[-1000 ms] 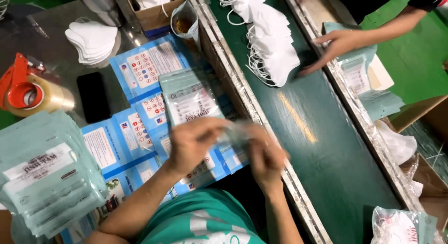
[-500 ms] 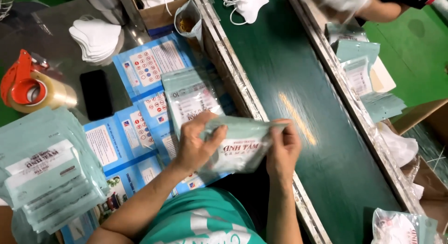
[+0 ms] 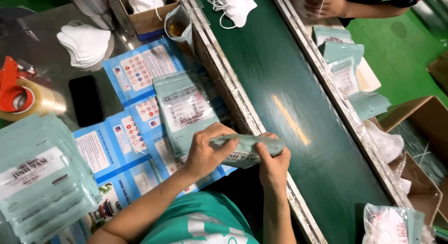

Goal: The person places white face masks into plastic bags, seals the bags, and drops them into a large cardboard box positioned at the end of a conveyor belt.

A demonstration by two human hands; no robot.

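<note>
Both my hands hold one pale green plastic pouch [image 3: 247,149] over the near edge of the green conveyor belt [image 3: 280,85]. My left hand [image 3: 205,153] grips its left end, and my right hand [image 3: 274,165] pinches its top edge at the right. The pouch is tilted nearly edge-on to the camera and bulges as if filled. Just left of my hands lies a stack of empty pale green pouches [image 3: 186,111] on blue printed leaflets [image 3: 135,99].
A large pile of green pouches [image 3: 37,178] sits at the near left. A tape dispenser [image 3: 18,92], a black phone [image 3: 86,99] and stacked white masks [image 3: 84,45] lie farther left. More masks [image 3: 233,3] ride the belt. Another person's hand [image 3: 326,6] works across it.
The pouch has turned from flat and facing me to nearly edge-on. My hands have closed in along its top edge. The masks on the belt have moved away.
</note>
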